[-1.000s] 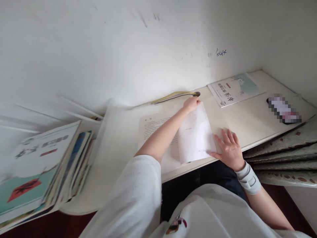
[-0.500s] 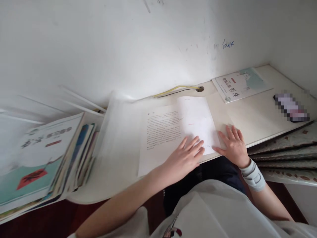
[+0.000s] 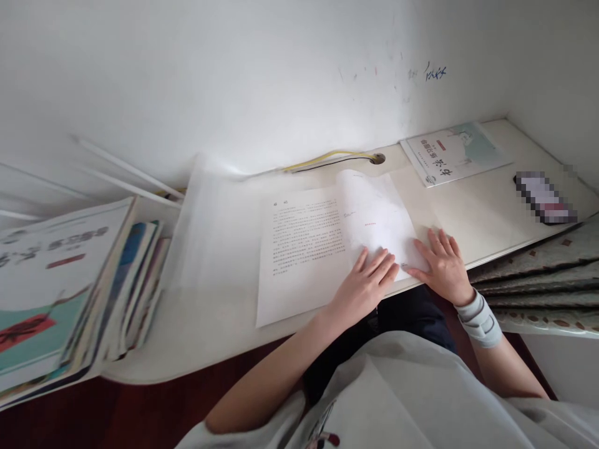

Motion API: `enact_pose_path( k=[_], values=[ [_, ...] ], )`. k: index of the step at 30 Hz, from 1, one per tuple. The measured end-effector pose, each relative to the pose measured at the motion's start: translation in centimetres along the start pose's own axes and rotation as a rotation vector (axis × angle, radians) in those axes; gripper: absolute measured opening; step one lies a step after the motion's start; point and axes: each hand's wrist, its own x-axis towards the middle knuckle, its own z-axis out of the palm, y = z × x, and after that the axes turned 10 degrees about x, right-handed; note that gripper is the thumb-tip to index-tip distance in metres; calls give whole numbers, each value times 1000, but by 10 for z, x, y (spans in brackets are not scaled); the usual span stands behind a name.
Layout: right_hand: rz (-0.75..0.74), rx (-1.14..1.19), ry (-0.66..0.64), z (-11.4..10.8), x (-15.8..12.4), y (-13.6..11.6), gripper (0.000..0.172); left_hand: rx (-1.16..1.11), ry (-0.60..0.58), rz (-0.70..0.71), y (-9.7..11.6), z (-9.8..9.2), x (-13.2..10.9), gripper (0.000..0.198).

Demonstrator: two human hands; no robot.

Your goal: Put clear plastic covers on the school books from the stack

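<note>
Gripping nothing, both open, the left hand [image 3: 365, 284] rests on a bowed page [image 3: 374, 209], the right hand [image 3: 443, 269] at its edge; lifting might let the page flip.

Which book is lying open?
The book under the left hand shows inside pages; the booklet near the phone and the books at far left are closed.

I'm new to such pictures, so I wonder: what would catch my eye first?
Probably the open booklet on the white desk, with the left hand on its right page and the right hand at that page's near corner. Next comes the grey wristband just below that hand, then the pixelated phone toward the desk's right end.
</note>
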Motion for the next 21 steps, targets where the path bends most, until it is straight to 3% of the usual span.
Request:
enact_pose_path(
  k=[8, 15, 21],
  values=[
    [4, -1, -6, 1, 0, 1, 60, -64, 61, 0, 7, 8, 5, 34],
    [16, -2, -20, 1, 0, 1, 54, -107, -37, -3, 4, 6, 2, 35],
    [23, -3, -9, 1, 0, 0, 55, -43, -83, -236, 12, 1, -2, 36]
  ],
)
